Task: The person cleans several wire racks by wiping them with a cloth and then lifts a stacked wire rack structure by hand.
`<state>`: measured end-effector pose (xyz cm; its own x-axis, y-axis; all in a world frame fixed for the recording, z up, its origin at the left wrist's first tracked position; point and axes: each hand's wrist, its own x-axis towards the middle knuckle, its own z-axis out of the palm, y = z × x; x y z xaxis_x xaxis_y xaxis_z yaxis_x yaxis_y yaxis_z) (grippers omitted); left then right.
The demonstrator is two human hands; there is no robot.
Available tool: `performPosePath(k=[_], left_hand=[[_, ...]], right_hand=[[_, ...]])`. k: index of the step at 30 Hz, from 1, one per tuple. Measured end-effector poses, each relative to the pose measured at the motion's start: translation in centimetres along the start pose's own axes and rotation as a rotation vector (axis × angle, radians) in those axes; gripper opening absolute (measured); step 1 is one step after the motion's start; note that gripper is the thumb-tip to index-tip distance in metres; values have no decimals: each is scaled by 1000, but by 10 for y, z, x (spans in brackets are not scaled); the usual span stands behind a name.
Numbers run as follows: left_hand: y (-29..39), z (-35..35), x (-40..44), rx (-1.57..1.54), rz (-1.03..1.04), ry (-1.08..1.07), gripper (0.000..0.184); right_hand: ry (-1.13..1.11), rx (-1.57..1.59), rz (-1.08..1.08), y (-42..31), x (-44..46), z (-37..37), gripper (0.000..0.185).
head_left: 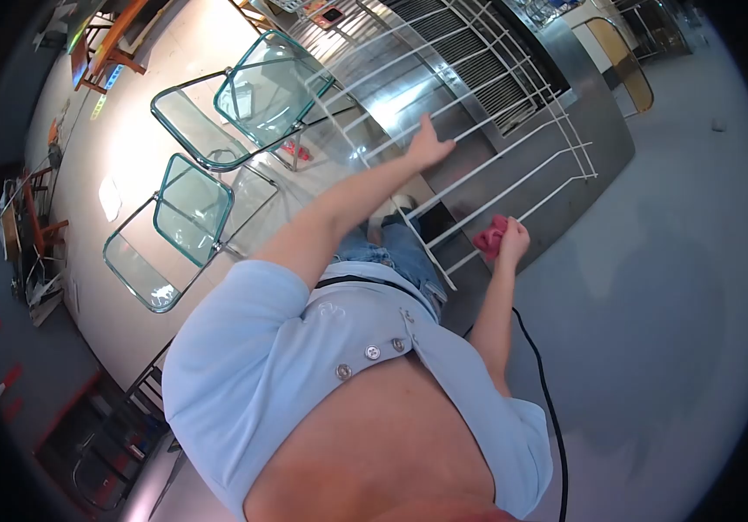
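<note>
A white wire rack [485, 202] slants across the space in front of me, its long bars ending in bent tips on the right. My left hand [430, 146] is at one of its bars, fingers curled around it with the thumb sticking up. Lower down, near the rack's closest bars, my right hand [514, 239] is closed on a crumpled pink cloth [490, 237]. The cloth is against or very close to a bar; contact is hard to make out. Behind the rack lies a stainless steel appliance [556, 187] with a dark ribbed grille [487, 65].
Folding chairs with clear seats and teal frames [191, 209] stand on the left. A black cable [541, 374] runs along the grey floor [652, 348] at my right. Wooden furniture [113, 43] is at the far upper left, and a wood-edged panel [622, 70] at the upper right.
</note>
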<state>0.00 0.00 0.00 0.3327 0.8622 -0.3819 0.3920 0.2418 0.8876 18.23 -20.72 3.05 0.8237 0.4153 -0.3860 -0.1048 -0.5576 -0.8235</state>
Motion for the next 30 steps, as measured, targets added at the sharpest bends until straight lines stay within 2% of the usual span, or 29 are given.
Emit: performPosePath(k=[2,3,5,6,8,9,11,12,13,15,17,18,19,20,21,23,25,27,29,30], left_hand=[[16,-17,21,117,30,-48,98],[11,-30,50,202,95,1,96],[2,-25,47,191,4,-109,101],[17,-29,55,175,11,-100,101],[47,-46,68,211,-24,-286,107],[31,-41,82,206,-34,-283,107],[-19,-28,118,507,227,-81,110],[27,-57,81,354,-57,-326,109],[34,-65,73,345,-102,-364,110],[-11,-57,108,499,132,-199,110],[-15,-73,121,578,299,-179,104],[8,-90,109,633,257,-209,92],[38,-108,93,687,211,-237,81],[44,-120,73,590,429,-75,72],[47,-135,52,489,643,92,64],[57,-165,-12,379,511,429,58],[14,-175,-56,74,345,667,51],[-18,-174,-109,-396,-82,505,53],[-48,-153,-151,-882,-426,356,52],[-51,-145,-162,-878,-433,355,52]], right_hand=[[19,36,-38,15,6,18,27],[-17,42,-12,8,4,44,28],[5,-26,8,39,-12,38,19],[4,-34,-11,32,-10,43,19],[-52,107,93,19,-16,63,20],[-58,98,97,17,-25,71,20],[-59,46,58,12,-45,90,22],[-106,140,98,13,-56,98,22],[-148,230,145,15,-66,103,23],[-323,250,153,11,-78,111,18],[-432,314,260,9,-86,117,16],[-434,304,288,11,-89,122,16],[-474,324,406,11,-88,126,15],[-510,337,534,8,-89,124,15],[-556,288,532,0,-89,120,13],[-535,172,589,-18,-91,125,13],[-613,212,620,-31,-89,122,20],[-648,170,670,-27,-81,119,21],[-679,222,700,-26,-80,113,22],[-693,225,702,-19,-76,111,22]])
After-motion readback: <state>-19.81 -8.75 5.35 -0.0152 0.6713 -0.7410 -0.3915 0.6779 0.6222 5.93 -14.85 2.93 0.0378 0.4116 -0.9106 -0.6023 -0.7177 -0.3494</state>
